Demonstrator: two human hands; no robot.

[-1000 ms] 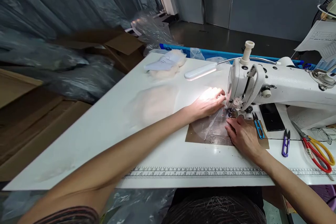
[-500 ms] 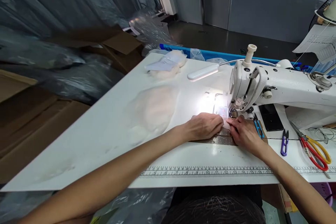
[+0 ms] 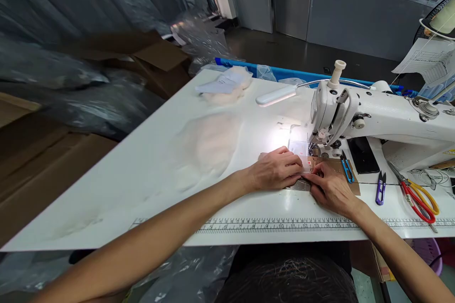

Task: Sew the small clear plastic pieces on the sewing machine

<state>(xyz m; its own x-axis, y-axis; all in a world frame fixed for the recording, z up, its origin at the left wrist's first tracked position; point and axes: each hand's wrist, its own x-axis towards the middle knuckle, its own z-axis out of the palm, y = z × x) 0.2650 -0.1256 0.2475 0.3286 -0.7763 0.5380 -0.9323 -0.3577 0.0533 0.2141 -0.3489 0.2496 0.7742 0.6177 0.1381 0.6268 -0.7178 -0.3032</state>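
Observation:
A small piece of pale, sheer fabric (image 3: 304, 164) lies just in front of the needle area of a white sewing machine (image 3: 387, 111), lit by its lamp. My left hand (image 3: 277, 169) rests on the bed with its fingers pressed together over the fabric's left side. From the right, my right hand (image 3: 330, 185) pinches the near edge between thumb and fingertips. The two hands almost meet, and they hide part of the fabric. Under them show a brown board (image 3: 351, 183) and a shiny, taped strip.
Blue thread snips (image 3: 347, 169), a black phone (image 3: 363, 155), purple snips (image 3: 380, 189) and red-and-yellow-handled scissors (image 3: 421, 199) lie to the right. A ruler strip (image 3: 277, 225) runs along the front edge. A bundle with a paper (image 3: 225, 83) sits at the back left; cardboard boxes (image 3: 60, 170) stand beyond.
The left hand has flattened slightly and its fingers have spread over the fabric. The right hand has shifted a little toward me, uncovering more of the brown board. The view has moved slightly.

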